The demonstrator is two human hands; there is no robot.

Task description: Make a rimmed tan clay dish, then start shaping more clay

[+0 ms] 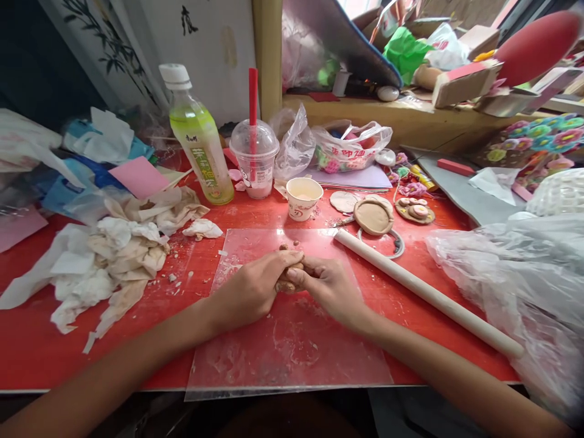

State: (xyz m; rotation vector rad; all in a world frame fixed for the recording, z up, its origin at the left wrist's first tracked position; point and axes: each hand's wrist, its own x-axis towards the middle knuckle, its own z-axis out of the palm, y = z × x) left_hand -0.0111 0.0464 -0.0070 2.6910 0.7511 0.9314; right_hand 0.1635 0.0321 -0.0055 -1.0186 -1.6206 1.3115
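My left hand (258, 283) and my right hand (335, 289) meet above a clear plastic sheet (287, 359). Between their closed fingers is a lump of brown clay (292, 281), mostly covered by the fingers. Small clay bits (295, 243) lie on the sheet just beyond the hands. A paper cup (304, 201) with pale liquid stands behind the sheet. To its right sits a round, rimmed clay piece (374, 217), beside a clay disc (344, 201) and a decorated clay piece (415, 210). A long rolling pin (429, 292) slants across the right side.
Crumpled used tissues (109, 261) heap on the left of the red table (155, 359). A drink bottle (201, 146) and a plastic cup (254, 161) with a red straw stand at the back. A clear plastic bag (542, 286) spreads over the right edge.
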